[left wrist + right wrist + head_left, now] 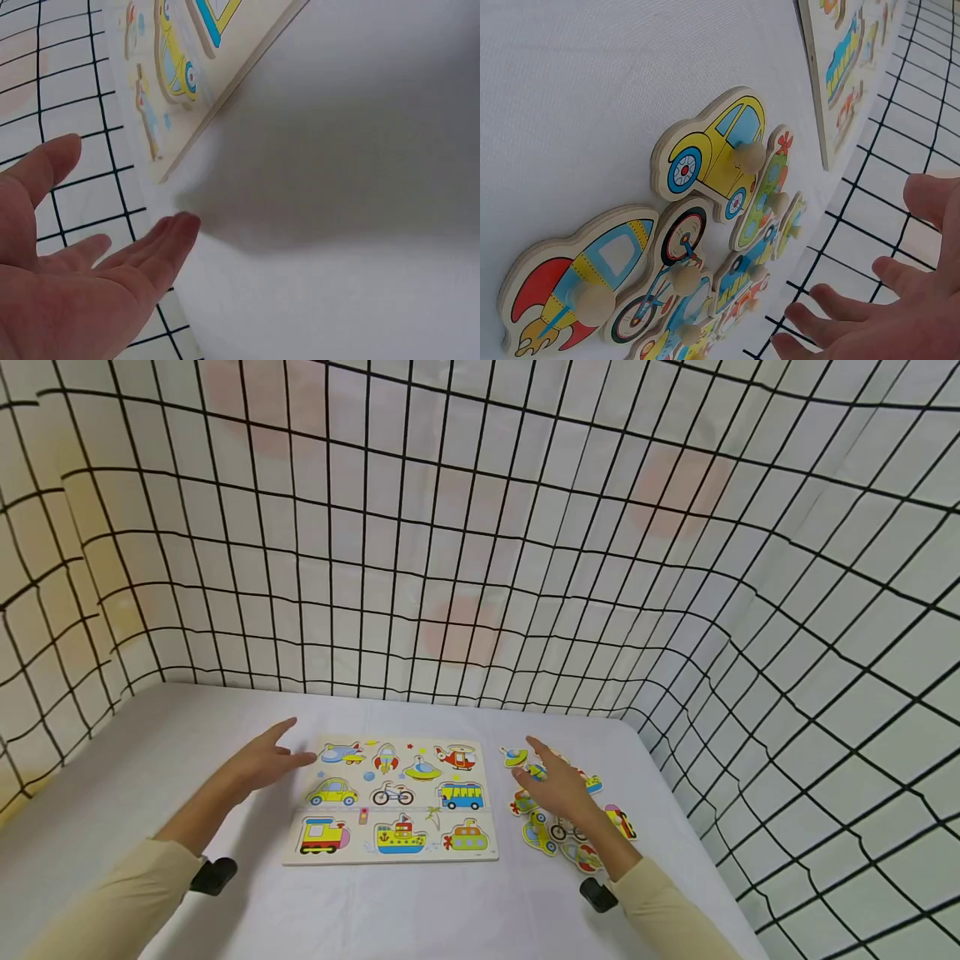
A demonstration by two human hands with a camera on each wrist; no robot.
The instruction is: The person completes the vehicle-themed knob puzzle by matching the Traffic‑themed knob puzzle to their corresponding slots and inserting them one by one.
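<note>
A wooden puzzle board point(352, 857) printed with vehicles lies in the middle of the table. My left hand point(262, 762) hovers just left of its upper corner, fingers extended and holding nothing. Over the pile of knobbed puzzle pieces to the right, my right hand point(558, 789) is spread with nothing in it. In the right wrist view the pieces show a yellow car point(712, 154), a rocket point(581, 281), a bicycle point(664, 277) and a green submarine point(765, 195), each with a round wooden knob. Several more lie beyond them, partly overlapping.
A white cloth covers the table point(390, 910). Black grid netting point(450, 552) over white sheeting rises along the back and both sides. One piece, a flying saucer point(514, 757), lies near the board's right edge.
</note>
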